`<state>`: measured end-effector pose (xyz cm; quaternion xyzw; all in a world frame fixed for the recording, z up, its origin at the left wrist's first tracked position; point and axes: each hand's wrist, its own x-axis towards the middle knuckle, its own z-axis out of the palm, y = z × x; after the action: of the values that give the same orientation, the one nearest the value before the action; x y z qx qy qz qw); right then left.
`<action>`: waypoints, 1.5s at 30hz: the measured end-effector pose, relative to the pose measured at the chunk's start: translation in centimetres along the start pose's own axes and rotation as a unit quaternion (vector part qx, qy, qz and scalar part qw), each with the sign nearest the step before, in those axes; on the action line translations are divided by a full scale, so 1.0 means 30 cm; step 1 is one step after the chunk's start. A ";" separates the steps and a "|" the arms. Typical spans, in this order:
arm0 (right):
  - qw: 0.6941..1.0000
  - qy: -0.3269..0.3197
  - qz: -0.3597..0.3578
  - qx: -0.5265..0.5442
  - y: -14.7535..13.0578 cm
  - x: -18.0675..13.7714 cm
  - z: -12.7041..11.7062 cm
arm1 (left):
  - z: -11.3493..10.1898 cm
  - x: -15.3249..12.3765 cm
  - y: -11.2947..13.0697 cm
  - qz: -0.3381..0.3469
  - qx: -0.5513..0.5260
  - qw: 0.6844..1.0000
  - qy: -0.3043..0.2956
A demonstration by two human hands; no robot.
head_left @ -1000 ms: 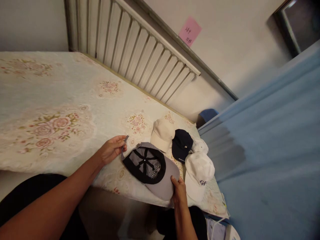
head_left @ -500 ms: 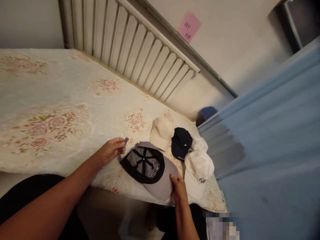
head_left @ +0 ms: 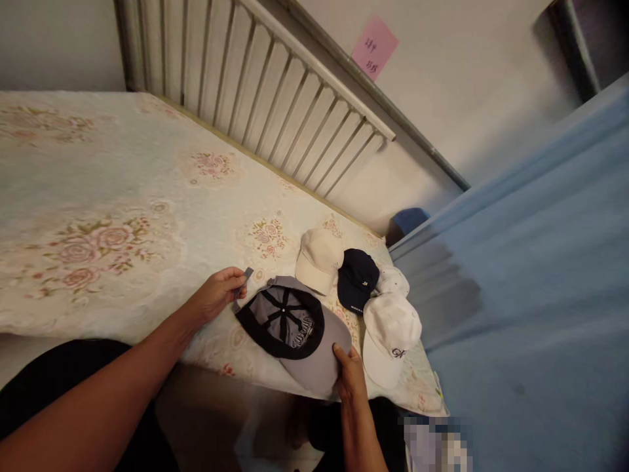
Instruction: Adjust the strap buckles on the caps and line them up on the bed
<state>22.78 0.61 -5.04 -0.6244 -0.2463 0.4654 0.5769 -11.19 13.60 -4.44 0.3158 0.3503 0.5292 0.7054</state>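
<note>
A grey baseball cap (head_left: 314, 370) lies upside down near the bed's front edge, its dark-banded inside facing up. My left hand (head_left: 223, 292) pinches the loose end of the cap's back strap (head_left: 248, 273). On the other side, my right hand (head_left: 351, 370) grips the brim, thumb on top. Just beyond the grey cap sits a cream cap (head_left: 319, 259). A black cap (head_left: 358, 278) touches it on the right. Farther right are a white cap with dark lettering (head_left: 393, 328) and another white cap (head_left: 393, 280), partly hidden behind it.
The bed (head_left: 122, 170) has a floral cover and a slatted rail (head_left: 275, 105) along the wall. A blue curtain (head_left: 531, 262) hangs at the right, with a blue item (head_left: 410, 221) behind the bed's far corner. A pink note (head_left: 375, 49) is on the wall.
Both hands keep the same holds on the strap and brim. The view has shifted very slightly; the caps lie as before.
</note>
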 end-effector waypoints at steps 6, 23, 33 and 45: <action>0.998 -0.026 0.015 0.056 -0.011 -0.035 0.015 | -0.002 0.000 0.000 0.033 0.038 0.998 0.041; 0.987 -0.088 0.009 0.135 0.043 -0.058 0.032 | -0.063 -0.109 -0.085 0.297 0.511 0.726 0.352; 0.985 -0.128 -0.028 0.112 0.106 -0.017 0.006 | 0.315 -0.154 -0.156 0.242 0.672 0.698 -0.057; 0.985 -0.159 -0.032 0.053 0.088 -0.026 -0.005 | 0.374 -0.075 -0.300 0.145 0.768 0.620 -0.070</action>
<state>21.97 -0.68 -7.33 -0.5033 -0.3295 0.5523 0.5772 2.38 8.42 -5.19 0.8255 0.5281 0.1390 0.1424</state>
